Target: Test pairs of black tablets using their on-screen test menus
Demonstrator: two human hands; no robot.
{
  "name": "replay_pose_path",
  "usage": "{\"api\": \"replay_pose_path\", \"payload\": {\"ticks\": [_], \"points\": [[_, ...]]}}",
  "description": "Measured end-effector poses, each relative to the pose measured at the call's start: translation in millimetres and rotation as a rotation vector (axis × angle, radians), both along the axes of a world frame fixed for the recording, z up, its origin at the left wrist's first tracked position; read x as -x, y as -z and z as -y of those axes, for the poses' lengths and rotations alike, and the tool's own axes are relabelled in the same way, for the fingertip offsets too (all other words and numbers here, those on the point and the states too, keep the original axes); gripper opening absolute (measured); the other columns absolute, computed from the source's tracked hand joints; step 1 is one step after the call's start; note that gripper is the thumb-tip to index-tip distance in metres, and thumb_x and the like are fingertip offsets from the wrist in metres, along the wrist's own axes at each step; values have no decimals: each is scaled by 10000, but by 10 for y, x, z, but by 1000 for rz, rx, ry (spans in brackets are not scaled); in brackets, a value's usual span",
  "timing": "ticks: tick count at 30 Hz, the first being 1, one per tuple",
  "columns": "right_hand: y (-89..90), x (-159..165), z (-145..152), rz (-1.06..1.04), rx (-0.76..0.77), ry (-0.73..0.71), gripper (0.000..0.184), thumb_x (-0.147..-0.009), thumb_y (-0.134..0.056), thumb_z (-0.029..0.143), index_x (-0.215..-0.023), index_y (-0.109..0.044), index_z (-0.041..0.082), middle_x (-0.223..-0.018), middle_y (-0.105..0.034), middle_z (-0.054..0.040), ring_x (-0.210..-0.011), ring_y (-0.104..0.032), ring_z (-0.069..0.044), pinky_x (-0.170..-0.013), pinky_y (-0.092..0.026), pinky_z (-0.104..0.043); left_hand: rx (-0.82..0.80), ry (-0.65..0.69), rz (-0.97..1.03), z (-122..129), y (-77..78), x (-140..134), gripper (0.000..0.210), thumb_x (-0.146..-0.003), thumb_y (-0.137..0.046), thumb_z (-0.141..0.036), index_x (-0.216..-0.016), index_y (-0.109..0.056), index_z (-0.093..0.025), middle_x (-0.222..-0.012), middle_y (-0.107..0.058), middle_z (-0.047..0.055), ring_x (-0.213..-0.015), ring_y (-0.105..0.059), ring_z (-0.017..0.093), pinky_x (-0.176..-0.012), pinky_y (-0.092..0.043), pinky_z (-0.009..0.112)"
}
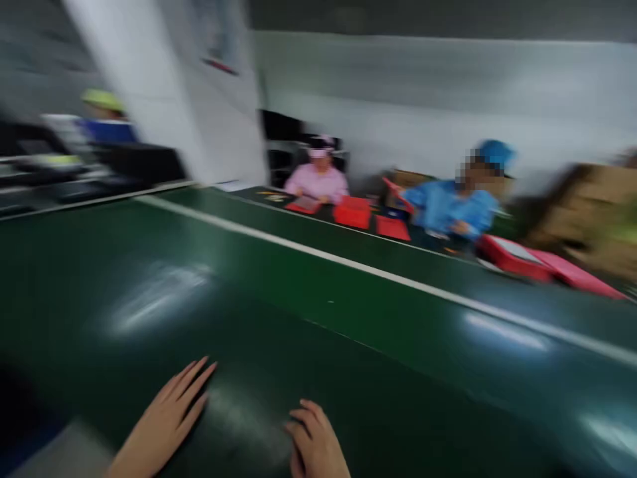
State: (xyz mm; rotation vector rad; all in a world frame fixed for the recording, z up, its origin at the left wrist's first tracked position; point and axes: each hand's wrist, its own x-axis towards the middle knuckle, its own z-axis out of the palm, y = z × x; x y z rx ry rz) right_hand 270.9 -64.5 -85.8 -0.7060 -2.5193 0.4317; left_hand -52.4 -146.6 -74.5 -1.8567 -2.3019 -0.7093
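My left hand [172,415] rests palm down over the dark green table [249,332], its fingers stretched out and a little apart. To its right is my right hand [316,438], fingers loosely bent and spread, with nothing visible in it. Both hands are near the bottom of the view, apart from each other. Beneath them the table surface is glossy and reflects the lights.
A white line [318,252] runs along the green surface. Across it sit two people, one in pink [318,179] and one in blue [442,202], with red boxes [352,212] before them. Cardboard boxes [587,206] stand far right, a pillar [219,119] behind.
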Motion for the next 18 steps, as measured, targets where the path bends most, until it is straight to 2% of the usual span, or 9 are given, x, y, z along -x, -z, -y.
{"api": "replay_pose_path", "payload": {"ticks": [2,5,8,11,13,16,18], "points": [[19,57,-160,-1,-6,-61,505,-868,-636,64,-1330,-743,237,-1351,-773,-137,-1347,-704,-337,-1074,-643,-452,203,-36,14,-27,-289,-219,585,-995,-378,-327,-1402,-745,-122,-1483,-690,212,-1371,-685,394,-1114,-571,622],[78,193,-431,-4,-72,-71,389,-975,-591,130,-1295,-774,252,-1386,-757,-142,-1336,-708,-371,-1044,-654,-512,221,-184,101,-337,-556,-322,550,-994,-478,-273,-1502,-666,-180,-1601,-608,151,-1486,-593,320,-1234,-477,549],[177,392,-713,48,-165,-73,392,-1064,-482,272,-1336,-764,261,-1405,-742,-155,-1303,-717,-409,-965,-662,-591,209,-221,171,-614,-611,-338,537,-1000,-581,-321,-1522,-648,-212,-1616,-604,128,-1515,-561,301,-1274,-431,504],[214,653,-1033,116,-215,-45,486,-1094,-384,391,-1399,-731,242,-1466,-698,-187,-1329,-690,-440,-938,-639,-648,174,-210,211,-820,-616,-393,554,-1030,-584,-379,-1547,-616,-181,-1617,-601,147,-1530,-541,309,-1276,-423,509],[164,876,-1249,166,-228,-42,550,-1087,-338,439,-1409,-722,215,-1476,-685,-210,-1346,-674,-448,-946,-620,-658,151,-181,227,-938,-631,-421,556,-1050,-559,-400,-1554,-605,-170,-1623,-594,152,-1536,-532,309,-1277,-418,510],[-3,1235,-1522,229,-215,-78,587,-1052,-327,479,-1369,-729,190,-1420,-708,-228,-1344,-669,-447,-954,-607,-636,126,-124,255,-1095,-669,-439,518,-1079,-503,-402,-1527,-627,-172,-1625,-598,129,-1542,-526,287,-1286,-406,489],[-135,1410,-1683,194,-208,-7,606,-1031,-306,456,-1416,-684,179,-1419,-699,-236,-1371,-640,-450,-991,-578,-644,112,-97,275,-1188,-705,-459,505,-1102,-433,-367,-1509,-636,-148,-1599,-626,117,-1535,-532,261,-1287,-404,465]]}}
